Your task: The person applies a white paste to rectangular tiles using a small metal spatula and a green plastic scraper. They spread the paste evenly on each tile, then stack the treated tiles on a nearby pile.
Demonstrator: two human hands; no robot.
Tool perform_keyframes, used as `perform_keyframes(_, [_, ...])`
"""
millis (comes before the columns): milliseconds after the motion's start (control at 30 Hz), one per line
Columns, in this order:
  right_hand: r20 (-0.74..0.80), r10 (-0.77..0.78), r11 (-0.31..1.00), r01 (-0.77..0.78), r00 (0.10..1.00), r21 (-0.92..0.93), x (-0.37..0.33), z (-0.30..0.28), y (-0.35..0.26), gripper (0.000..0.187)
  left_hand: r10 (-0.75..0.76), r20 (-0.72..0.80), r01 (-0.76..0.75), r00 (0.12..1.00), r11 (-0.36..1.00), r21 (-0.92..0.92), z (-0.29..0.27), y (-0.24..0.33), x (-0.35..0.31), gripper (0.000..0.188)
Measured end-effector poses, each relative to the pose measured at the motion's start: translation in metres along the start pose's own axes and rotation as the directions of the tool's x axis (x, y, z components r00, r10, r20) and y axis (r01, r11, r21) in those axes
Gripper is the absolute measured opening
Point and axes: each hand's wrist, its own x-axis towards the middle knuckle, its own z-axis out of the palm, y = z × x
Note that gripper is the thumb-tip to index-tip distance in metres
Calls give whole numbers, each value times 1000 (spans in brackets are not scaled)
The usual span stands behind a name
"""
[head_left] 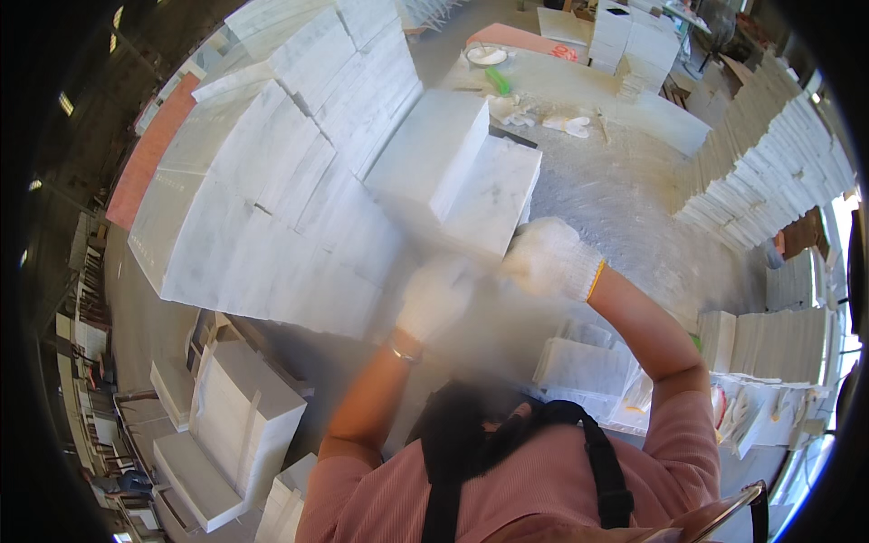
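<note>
A pale marble tile (493, 190) with grey veining lies in front of me, against a taller block of stacked marble tiles (425, 136). My right hand (550, 258), in a white knit glove with a yellow-edged cuff, is at the tile's near right corner. Its fingers are curled in and closed there, with the fingertips partly hidden. Just below the tile's near edge is my left hand (436, 294), also in a white glove, with a bracelet at the wrist. Motion smears its fingers, so its grip does not show.
High stacks of marble tiles (262, 204) rise on the left. On the dusty worktable (625, 181) lie loose white gloves (566, 125), a green object (498, 81) and a white bowl (487, 56). More tile stacks (769, 163) stand at right; boxy pale blocks (231, 407) are at lower left.
</note>
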Motion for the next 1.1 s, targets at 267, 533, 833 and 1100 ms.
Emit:
perform_keyframes(267, [152,161,987,-156,975,-39,1,-12,-11,20,-128,120,140,985,985,-104,-5,13,-4,24])
perform_keyframes(533, [-108,241,917,-190,965,350,-96,-7,8,23,-112,235,160,965,968,-193,-14,31,-35,19])
perform_keyframes(833, [-270,375,889,-261,887,376,-167,26,-9,19,58,37,-45,998,957,-286,-31,68,-22,15])
perform_keyframes(1100, [-168,432,898,-440,886,-11,-33,15,42,19,-209,245,255,947,952,-170,-32,43,-10,15])
